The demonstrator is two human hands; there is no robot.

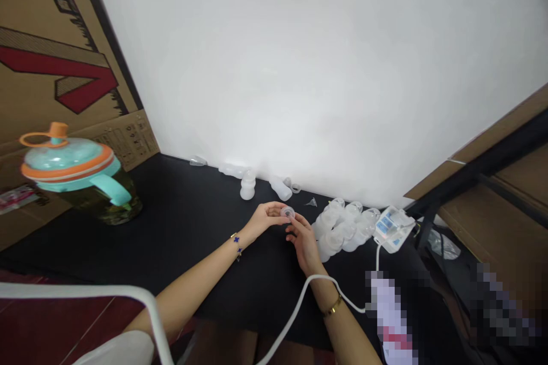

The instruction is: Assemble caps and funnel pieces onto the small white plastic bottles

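Note:
Between both hands, above the black tabletop, is a small round translucent ring-shaped cap (pixel 287 213). My left hand (pixel 269 218) pinches it from the left with thumb and fingers. From the right, my right hand (pixel 303 238) touches its edge with the fingertips, the other fingers curled. Just beyond lie a white bottle (pixel 280 188) on its side, a loose clear ring (pixel 295 188) and a small clear funnel-like piece (pixel 312 202). Another white bottle (pixel 247 185) stands upright to the left. Beside my right hand, several capped white bottles (pixel 338 231) stand in a cluster.
A large teal and orange lidded jug (pixel 81 177) stands at the left by a cardboard box (pixel 55 40). On the right sits a white device (pixel 393 229) with a cable. A white cable (pixel 295 311) loops over my right forearm. A white wall (pixel 299 68) rises behind the table.

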